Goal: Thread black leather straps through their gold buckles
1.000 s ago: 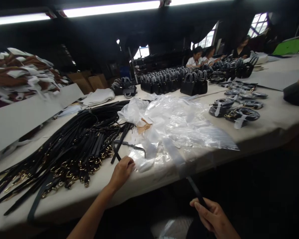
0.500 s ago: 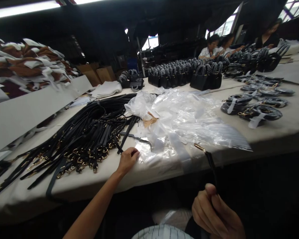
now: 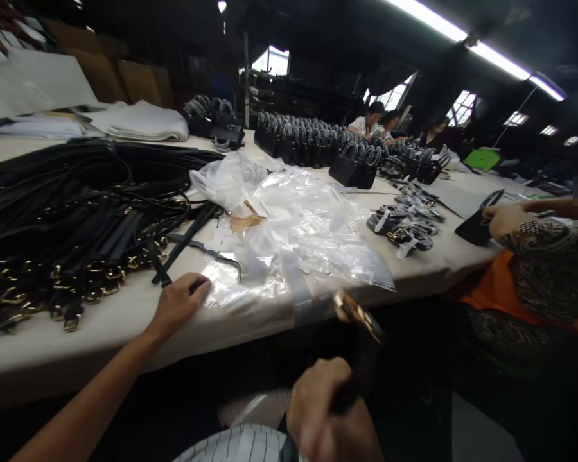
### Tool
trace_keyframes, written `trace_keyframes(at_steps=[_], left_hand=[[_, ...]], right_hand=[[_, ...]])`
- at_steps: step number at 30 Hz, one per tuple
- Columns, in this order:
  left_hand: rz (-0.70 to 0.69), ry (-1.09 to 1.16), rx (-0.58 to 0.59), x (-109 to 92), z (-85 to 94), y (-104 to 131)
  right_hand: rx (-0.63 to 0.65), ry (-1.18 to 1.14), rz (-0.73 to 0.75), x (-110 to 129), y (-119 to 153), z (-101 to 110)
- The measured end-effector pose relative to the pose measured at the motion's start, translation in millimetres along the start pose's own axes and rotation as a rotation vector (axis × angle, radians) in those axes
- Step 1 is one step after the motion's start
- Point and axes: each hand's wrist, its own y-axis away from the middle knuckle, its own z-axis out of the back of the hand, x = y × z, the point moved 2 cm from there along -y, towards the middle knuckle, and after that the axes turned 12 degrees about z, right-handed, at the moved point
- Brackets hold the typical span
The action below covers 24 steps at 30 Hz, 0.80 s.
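My left hand [image 3: 180, 301] rests at the table's front edge, fingers curled together by the end of a black strap [image 3: 185, 247]; what it pinches, if anything, is too small to tell. Low in front of me, my right hand [image 3: 325, 407], blurred, is closed on a dark strap with a gold clasp [image 3: 359, 314] sticking up from it. Clear plastic bags [image 3: 308, 218] lie heaped beyond and between my hands, with a brown scrap [image 3: 245, 219] on them. A large pile of black straps with gold buckles [image 3: 91, 218] covers the table at the left.
Rows of small black handbags [image 3: 308, 144] stand at the back. Coiled, wrapped straps [image 3: 407, 221] lie right of the plastic. At the far right, a person's hand [image 3: 505, 221] is on a black bag [image 3: 474, 228]. Folded white cloth [image 3: 139, 120] and cardboard boxes [image 3: 147, 83] are at back left.
The view has swung to the right, bringing in the person at the far right. My right hand, still holding the strap, has turned, and the gold clasp now tilts down rightward.
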Motion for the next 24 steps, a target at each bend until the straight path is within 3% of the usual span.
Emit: trace_keyframes(at_steps=[2,6,10,14,20,24], left_hand=[[-0.037,0.019,-0.026,-1.0,0.4,2.2],[-0.098,0.057,-0.042,-0.2,-0.4,5.9],[-0.152,0.102,-0.042,-0.1,0.2,8.6],[-0.171,0.133,-0.055,-0.8,2.1,10.3],[-0.192,0.203,-0.075,0.3,3.0,12.4],[-0.161,0.283,-0.195,-3.9,6.1,14.4]], right_hand=[[-0.051,0.083,0.048,-17.2,-23.5,-4.6],[-0.211,0.494,0.155,-61.1,-70.6,0.2],[-0.133,0.791,0.206,-89.0,-103.6,-4.0],[-0.076,1.010,0.224,-96.9,-124.0,-14.2],[-0.073,0.972,0.221,-93.0,-129.0,-8.3],[-0.060,0.946,0.259,-87.3,-121.9,-1.7]])
